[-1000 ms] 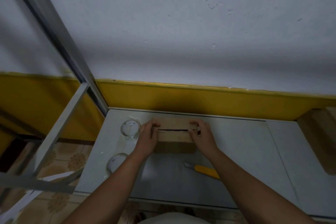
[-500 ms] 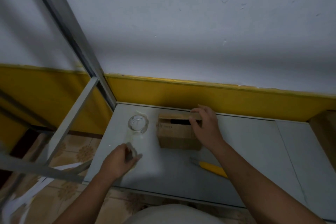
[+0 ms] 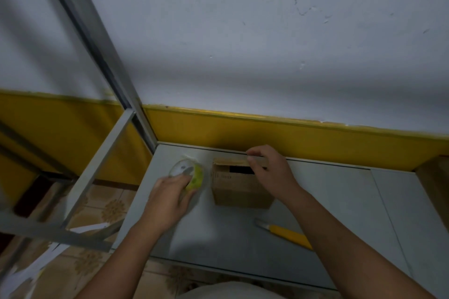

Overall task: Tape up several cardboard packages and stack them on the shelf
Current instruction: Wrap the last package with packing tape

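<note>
A single head-worn wide-angle camera looks forward and steeply down from close above a grey shelf board [image 3: 328, 213], which fills the lower centre and right of the frame. It faces a white-and-yellow wall [image 3: 267, 43] across the upper half, with both forearms entering from the bottom edge.

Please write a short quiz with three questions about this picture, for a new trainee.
1. True or false: the flaps of the cardboard box are sealed with tape.
2. Which hand holds the tape roll?
A. left hand
B. right hand
3. Fill in: the yellow knife lies on the ____, in nobody's hand.

Key: 1 false, a dark gap shows on top; 2 A; 3 shelf.
</note>
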Demonstrator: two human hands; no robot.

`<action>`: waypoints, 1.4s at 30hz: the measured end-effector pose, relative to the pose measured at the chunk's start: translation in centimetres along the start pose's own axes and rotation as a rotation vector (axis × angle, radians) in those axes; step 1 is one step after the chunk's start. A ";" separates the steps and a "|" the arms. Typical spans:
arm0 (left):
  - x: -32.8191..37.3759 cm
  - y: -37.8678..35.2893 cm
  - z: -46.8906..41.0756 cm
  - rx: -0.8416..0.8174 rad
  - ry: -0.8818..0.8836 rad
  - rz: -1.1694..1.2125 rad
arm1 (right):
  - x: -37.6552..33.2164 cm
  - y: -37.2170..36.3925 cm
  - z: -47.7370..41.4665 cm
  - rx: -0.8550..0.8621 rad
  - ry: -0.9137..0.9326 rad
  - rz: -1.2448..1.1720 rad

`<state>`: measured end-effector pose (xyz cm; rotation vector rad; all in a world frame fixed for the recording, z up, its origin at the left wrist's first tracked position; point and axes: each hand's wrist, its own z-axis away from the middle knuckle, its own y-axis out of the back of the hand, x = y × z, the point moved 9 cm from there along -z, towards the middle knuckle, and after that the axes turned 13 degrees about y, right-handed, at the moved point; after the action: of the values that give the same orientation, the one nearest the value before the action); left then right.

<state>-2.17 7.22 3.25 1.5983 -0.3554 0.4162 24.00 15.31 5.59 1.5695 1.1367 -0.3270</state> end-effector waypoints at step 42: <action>12.1 -0.2 -5.7 -0.346 -0.173 0.260 | -5.0 0.9 -1.8 -0.227 0.167 -0.014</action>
<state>8.31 13.13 9.08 1.2549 -0.7332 0.3900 21.54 14.52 10.34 1.4073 1.2675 -0.0729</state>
